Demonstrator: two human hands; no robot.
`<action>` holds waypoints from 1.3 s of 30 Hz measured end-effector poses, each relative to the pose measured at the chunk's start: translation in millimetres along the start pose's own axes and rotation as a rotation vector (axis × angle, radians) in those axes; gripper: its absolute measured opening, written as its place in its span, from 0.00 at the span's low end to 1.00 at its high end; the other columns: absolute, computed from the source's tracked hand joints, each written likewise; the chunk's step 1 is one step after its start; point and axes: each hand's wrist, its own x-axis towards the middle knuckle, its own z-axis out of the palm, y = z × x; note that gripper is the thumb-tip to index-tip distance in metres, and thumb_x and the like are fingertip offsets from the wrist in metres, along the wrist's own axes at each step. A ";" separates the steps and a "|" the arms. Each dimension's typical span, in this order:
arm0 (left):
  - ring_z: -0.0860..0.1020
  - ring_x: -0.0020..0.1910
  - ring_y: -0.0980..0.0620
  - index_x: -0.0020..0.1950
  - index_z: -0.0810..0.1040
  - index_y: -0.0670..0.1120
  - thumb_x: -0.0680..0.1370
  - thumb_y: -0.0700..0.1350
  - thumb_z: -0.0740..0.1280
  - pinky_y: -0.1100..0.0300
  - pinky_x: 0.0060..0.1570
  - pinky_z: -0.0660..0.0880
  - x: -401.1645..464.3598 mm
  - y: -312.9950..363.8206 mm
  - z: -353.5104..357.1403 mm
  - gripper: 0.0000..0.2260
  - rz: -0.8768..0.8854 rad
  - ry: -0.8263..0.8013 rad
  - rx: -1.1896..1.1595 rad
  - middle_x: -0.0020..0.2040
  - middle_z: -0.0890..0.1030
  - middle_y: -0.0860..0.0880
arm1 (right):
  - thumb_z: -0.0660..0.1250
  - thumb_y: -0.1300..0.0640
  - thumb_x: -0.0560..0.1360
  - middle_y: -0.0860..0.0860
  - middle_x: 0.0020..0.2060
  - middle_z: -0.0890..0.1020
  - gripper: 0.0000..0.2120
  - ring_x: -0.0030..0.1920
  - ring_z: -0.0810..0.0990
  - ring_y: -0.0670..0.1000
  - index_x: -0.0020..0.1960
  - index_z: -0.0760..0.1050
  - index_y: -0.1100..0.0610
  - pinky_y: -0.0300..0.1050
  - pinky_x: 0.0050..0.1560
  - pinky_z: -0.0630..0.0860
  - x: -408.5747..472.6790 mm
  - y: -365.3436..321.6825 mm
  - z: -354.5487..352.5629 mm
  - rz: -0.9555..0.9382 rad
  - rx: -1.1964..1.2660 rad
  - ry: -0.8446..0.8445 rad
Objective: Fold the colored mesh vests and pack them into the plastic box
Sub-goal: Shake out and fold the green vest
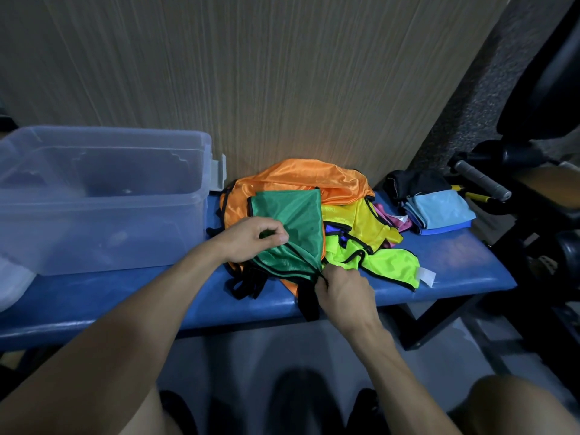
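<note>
On the blue bench [439,265], both hands are on the green vest [295,224]. Left hand [251,238] pinches its left edge between thumb and curled fingers; right hand [343,291] pinches the near right corner at the black trim, fingers curled round the fabric. Vest is stretched between the two grips, lying on top of the pile.

Just behind both grips: orange vest [307,177], partly under the green one. Right of the right-hand grip: yellow vest [367,221], and nearer, a lime vest [392,262] with a white tag [426,275] at its right end. A bit of blue and pink fabric shows in the pile (can't tell what pieces).

Left of the left-hand grip: clear box [103,196], open-topped, sitting on the bench, no vests visible inside. Its side latch [218,172] faces the pile.

Well right of the grips: folded light-blue cloth [439,211] with a black bundle [414,182] behind it, both on the bench. Wood-grain wall [251,73] behind everything.
</note>
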 end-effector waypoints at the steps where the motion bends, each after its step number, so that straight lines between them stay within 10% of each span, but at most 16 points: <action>1: 0.77 0.63 0.63 0.51 0.82 0.56 0.81 0.59 0.65 0.50 0.68 0.73 -0.7 0.2 -0.4 0.10 -0.002 -0.012 -0.012 0.60 0.82 0.59 | 0.57 0.53 0.82 0.58 0.44 0.81 0.09 0.45 0.78 0.65 0.46 0.68 0.55 0.50 0.39 0.64 -2.6 -0.4 -0.4 -0.051 -0.066 0.016; 7: 0.72 0.70 0.63 0.48 0.81 0.60 0.80 0.56 0.66 0.58 0.72 0.67 -7.9 4.1 -6.5 0.05 -0.008 -0.110 -0.052 0.65 0.80 0.58 | 0.76 0.59 0.67 0.51 0.24 0.75 0.21 0.23 0.73 0.63 0.38 0.61 0.54 0.41 0.27 0.46 -12.5 2.2 7.1 -0.189 -0.163 0.163; 13: 0.62 0.76 0.56 0.48 0.81 0.55 0.80 0.54 0.68 0.69 0.70 0.51 -21.0 8.1 -27.5 0.04 0.035 -0.111 0.320 0.69 0.76 0.54 | 0.64 0.48 0.73 0.48 0.29 0.77 0.08 0.28 0.76 0.58 0.41 0.70 0.52 0.44 0.25 0.63 -13.5 6.6 7.1 -0.392 -0.064 0.249; 18: 0.68 0.68 0.56 0.48 0.84 0.55 0.79 0.66 0.61 0.56 0.69 0.63 -22.9 6.8 -30.5 0.19 -0.079 -0.173 0.463 0.63 0.77 0.54 | 0.60 0.44 0.80 0.48 0.26 0.73 0.16 0.29 0.75 0.56 0.38 0.68 0.51 0.47 0.28 0.67 11.7 9.4 -4.7 -0.351 0.063 0.274; 22: 0.80 0.46 0.52 0.41 0.80 0.53 0.80 0.62 0.62 0.48 0.49 0.78 -11.3 10.0 -27.4 0.17 -0.181 0.144 0.444 0.43 0.80 0.55 | 0.68 0.45 0.79 0.48 0.37 0.81 0.12 0.40 0.79 0.54 0.45 0.76 0.54 0.50 0.39 0.74 46.2 -0.9 -6.6 -0.116 0.321 0.172; 25: 0.80 0.54 0.44 0.57 0.76 0.48 0.82 0.54 0.65 0.47 0.51 0.78 9.7 11.7 -22.8 0.10 -0.386 0.416 0.502 0.53 0.80 0.49 | 0.68 0.43 0.79 0.47 0.38 0.78 0.16 0.41 0.75 0.52 0.52 0.74 0.56 0.47 0.37 0.68 71.3 -7.2 -7.9 0.036 0.391 0.124; 28: 0.76 0.61 0.40 0.63 0.72 0.44 0.83 0.54 0.64 0.45 0.52 0.75 29.9 4.4 -21.1 0.15 -0.533 0.465 0.449 0.61 0.77 0.45 | 0.70 0.40 0.77 0.51 0.40 0.79 0.22 0.42 0.76 0.55 0.55 0.69 0.57 0.49 0.37 0.67 83.1 -9.0 0.2 0.163 0.430 0.069; 33: 0.79 0.49 0.43 0.41 0.72 0.49 0.83 0.54 0.65 0.51 0.41 0.73 48.2 -9.0 -19.3 0.13 -0.521 0.552 0.437 0.45 0.78 0.50 | 0.76 0.39 0.71 0.51 0.42 0.80 0.29 0.43 0.80 0.55 0.56 0.65 0.55 0.48 0.35 0.68 71.5 -5.9 11.9 0.201 0.502 0.040; 39: 0.78 0.49 0.43 0.49 0.73 0.50 0.83 0.53 0.64 0.51 0.42 0.71 60.2 -6.1 -19.0 0.08 -0.494 0.680 0.313 0.47 0.81 0.48 | 0.77 0.35 0.68 0.46 0.41 0.78 0.31 0.43 0.79 0.51 0.55 0.63 0.50 0.46 0.35 0.70 36.1 -16.0 20.9 0.182 0.506 0.023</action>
